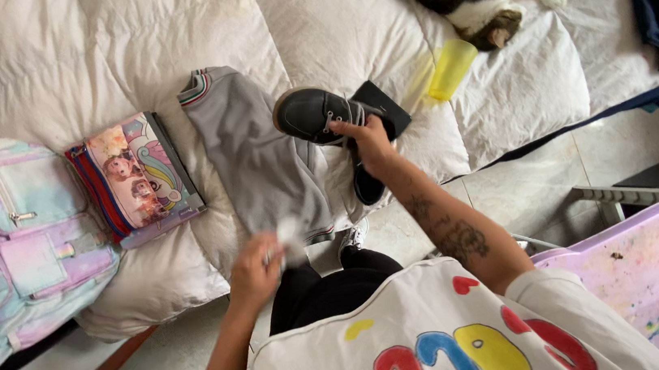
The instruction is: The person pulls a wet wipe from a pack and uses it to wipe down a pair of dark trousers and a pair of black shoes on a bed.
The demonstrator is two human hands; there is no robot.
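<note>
R hand [371,141] grips a dark shoe [314,115] by the laces, held above the white duvet [47,60]. L hand [255,268] pinches a small white cloth [290,234]. Looks like mid shoe wipe; next calls for bringing cloth to shoe w/ steady hold.

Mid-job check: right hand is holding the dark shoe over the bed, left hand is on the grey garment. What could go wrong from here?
1. The right hand grips the dark shoe above the grey garment; its sole could soil the fabric or white duvet.
2. The yellow cup lies on the duvet close to the shoe; a sweep might knock it off.
3. The left hand pinches only the garment's edge, so it may slide off the bed.
</note>
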